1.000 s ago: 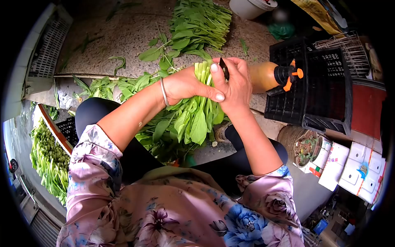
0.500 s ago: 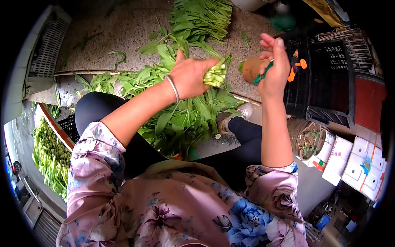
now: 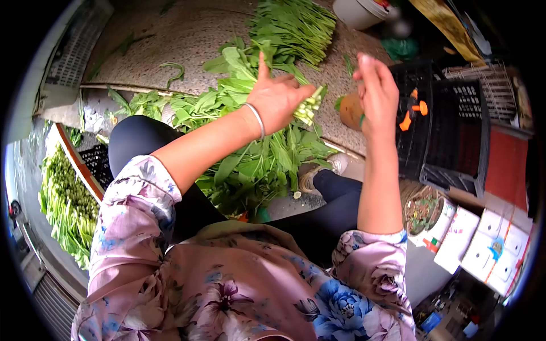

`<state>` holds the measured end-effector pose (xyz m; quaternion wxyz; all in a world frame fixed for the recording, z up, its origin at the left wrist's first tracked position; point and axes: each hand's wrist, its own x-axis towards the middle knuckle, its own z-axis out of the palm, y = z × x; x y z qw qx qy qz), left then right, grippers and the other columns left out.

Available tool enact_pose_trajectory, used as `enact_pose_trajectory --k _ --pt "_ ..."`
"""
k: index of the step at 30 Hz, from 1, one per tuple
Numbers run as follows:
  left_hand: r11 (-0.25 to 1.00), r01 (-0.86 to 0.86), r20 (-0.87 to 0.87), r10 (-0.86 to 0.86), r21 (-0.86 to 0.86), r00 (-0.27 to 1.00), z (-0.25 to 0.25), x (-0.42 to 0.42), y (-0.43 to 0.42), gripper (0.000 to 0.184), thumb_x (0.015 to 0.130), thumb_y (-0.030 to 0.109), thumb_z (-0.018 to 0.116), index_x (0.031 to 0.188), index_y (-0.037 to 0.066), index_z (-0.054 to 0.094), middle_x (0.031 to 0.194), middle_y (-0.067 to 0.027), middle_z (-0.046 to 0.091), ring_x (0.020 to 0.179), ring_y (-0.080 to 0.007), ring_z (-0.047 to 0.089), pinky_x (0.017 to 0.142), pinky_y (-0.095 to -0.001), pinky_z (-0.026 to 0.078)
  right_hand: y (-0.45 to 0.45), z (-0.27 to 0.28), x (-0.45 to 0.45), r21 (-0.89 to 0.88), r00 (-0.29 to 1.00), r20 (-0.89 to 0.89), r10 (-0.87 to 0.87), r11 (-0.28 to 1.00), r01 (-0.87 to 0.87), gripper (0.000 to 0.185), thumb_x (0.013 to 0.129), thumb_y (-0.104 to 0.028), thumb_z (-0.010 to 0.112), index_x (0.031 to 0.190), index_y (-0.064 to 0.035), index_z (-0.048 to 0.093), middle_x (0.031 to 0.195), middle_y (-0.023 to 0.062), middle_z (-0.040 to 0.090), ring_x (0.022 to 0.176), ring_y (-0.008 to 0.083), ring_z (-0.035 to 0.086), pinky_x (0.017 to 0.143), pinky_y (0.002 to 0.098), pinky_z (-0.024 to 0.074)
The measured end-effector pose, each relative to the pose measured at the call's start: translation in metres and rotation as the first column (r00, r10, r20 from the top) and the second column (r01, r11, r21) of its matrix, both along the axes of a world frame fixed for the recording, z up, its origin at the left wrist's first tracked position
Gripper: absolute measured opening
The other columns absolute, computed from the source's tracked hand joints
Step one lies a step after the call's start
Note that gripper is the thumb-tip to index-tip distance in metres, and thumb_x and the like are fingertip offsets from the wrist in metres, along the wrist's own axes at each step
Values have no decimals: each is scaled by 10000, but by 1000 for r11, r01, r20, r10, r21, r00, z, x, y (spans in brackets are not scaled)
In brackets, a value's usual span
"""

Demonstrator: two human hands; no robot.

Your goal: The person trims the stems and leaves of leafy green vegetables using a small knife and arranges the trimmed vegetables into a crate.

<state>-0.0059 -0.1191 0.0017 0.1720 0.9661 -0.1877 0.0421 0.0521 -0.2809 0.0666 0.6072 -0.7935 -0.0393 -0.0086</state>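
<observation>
My left hand point(image 3: 277, 103), a metal bangle at its wrist, is closed round a bunch of leafy greens point(image 3: 309, 106). The cut pale stems point right and the leaves point(image 3: 236, 71) trail left. My right hand point(image 3: 377, 94) is raised beside a brown cylindrical object point(image 3: 351, 112), its fingers curled. A bit of green shows at its palm, but what it is stays mostly hidden. Below my left hand, a heap of loose greens point(image 3: 256, 167) lies between my legs. A neat pile of greens point(image 3: 293, 31) rests on the stone slab beyond.
On the right stands a black plastic crate point(image 3: 455, 131) with an orange-and-black tool point(image 3: 413, 109) on it. A white bucket point(image 3: 359, 12) is at the back. Stacked greens point(image 3: 65, 199) fill the left side. White boxes point(image 3: 495, 250) stand at lower right.
The view has shifted slightly. My right hand has turned, its fingers more together, and the green thing at it is now mostly hidden. My left hand still grips the bunch, stems tilted more downward.
</observation>
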Motion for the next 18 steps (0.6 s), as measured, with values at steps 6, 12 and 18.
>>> enact_pose_trajectory --k 6,12,18 --pt "1000 -28 154 28 0 988 1 3 7 321 751 121 540 1065 186 529 799 -41 576 887 -224 570 934 -707 126 11 -26 -21 -105 962 -107 251 959 -262 209 751 -136 688 851 32 611 747 20 601 660 53 509 596 184 416" --pt "996 -41 204 57 -85 977 14 1 9 216 741 142 528 943 216 527 764 -10 521 831 -202 556 824 -625 310 9 -8 -35 -140 986 12 167 977 -163 125 757 -100 669 811 -13 598 704 -14 571 593 43 459 554 182 389" --pt "999 3 360 15 -50 933 7 -5 21 194 720 158 516 898 229 490 833 -9 508 936 -199 529 694 -537 368 -16 22 -31 205 996 -73 41 979 -25 150 789 -140 649 770 -19 562 629 -19 512 549 36 431 521 169 346"
